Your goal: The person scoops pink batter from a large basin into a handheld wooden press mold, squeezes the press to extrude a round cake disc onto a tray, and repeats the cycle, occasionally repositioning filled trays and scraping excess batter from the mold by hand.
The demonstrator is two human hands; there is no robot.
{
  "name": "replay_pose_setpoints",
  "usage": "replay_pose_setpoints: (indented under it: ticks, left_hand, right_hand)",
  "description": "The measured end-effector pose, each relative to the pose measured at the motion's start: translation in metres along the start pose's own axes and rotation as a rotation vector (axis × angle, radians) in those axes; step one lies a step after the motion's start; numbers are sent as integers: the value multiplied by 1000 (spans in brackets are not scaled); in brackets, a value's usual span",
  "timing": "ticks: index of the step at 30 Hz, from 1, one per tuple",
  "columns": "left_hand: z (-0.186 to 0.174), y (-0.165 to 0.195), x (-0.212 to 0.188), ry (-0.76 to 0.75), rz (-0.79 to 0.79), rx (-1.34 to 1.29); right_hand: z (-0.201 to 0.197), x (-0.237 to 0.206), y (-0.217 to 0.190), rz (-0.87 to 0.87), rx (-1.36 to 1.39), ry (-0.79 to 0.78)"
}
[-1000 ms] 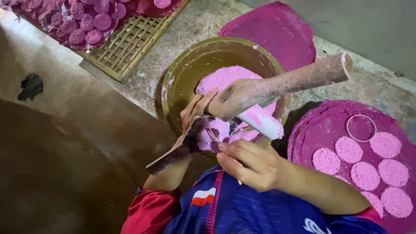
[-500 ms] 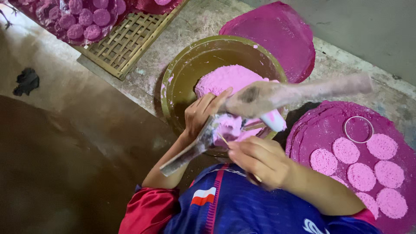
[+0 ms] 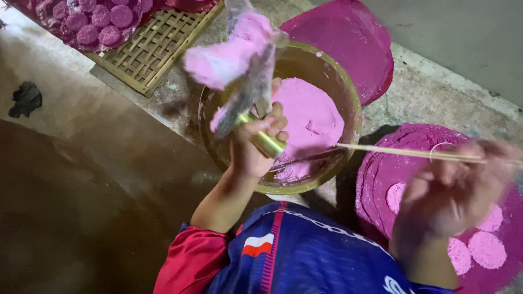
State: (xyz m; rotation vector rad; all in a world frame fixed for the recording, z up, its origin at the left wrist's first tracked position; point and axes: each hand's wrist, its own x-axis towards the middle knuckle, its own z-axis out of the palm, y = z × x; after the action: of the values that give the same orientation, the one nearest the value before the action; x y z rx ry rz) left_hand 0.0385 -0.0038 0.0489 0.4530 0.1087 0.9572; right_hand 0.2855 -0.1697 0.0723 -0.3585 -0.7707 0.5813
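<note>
From the head camera, the left hand (image 3: 253, 144) is closed around the brass-coloured handle of a trowel-like scoop (image 3: 248, 92), lifted above the near-left rim of the bowl (image 3: 348, 103). A lump of pink paste (image 3: 226, 57) sits on the raised blade, blurred. Just right of that hand, the bowl holds a mound of pink powder (image 3: 308, 117).

The right hand (image 3: 452, 188), blurred, is curled around a thin stick (image 3: 403, 154) that runs from it leftward to the bowl's rim. Under and beside this hand lies a round magenta-stained tray (image 3: 381, 169) carrying pink discs (image 3: 486, 249) and a thin ring (image 3: 442, 148).

Beyond the bowl lies a second magenta tray (image 3: 348, 43). Far left of the left hand, a woven bamboo rack (image 3: 158, 49) lies beside purple discs (image 3: 101, 22).
</note>
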Motion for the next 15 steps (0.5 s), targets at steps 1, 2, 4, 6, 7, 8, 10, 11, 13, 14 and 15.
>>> replay_pose_setpoints:
  ticks: [1, 2, 4, 6, 7, 8, 10, 11, 13, 14, 15]
  left_hand:
    - [6, 0, -1, -81, -59, -262]
    - [11, 0, 0, -165, -119, -523]
    - [22, -2, 0, -171, -178, -704]
    - [31, -7, -2, -165, -207, -835]
    - [35, -10, -2, -160, -207, -873]
    - [37, -12, -3, -154, -209, -911]
    - [41, -16, -4, -161, -215, -925]
    - [42, -17, -5, -166, -219, -933]
    - [44, -18, -4, -169, -229, -936]
    - [44, -18, -4, -170, -232, -938]
    - [45, -18, -4, -174, -232, -933]
  right_hand:
    - [-5, 3, 9, 95, 41, 58]
    - [-7, 3, 20, 205, 75, 118]
    - [-10, -1, 35, 372, 89, 218]
    - [-9, -9, 45, 464, 54, 310]
    - [-9, -13, 48, 484, 31, 342]
    - [-8, -16, 48, 502, 8, 375]
    - [-6, -21, 48, 511, 34, 349]
    - [-5, -22, 46, 513, 46, 337]
    - [-2, -22, 44, 506, 23, 344]
    - [0, -22, 44, 504, 11, 346]
    - [1, -22, 44, 470, -24, 330]
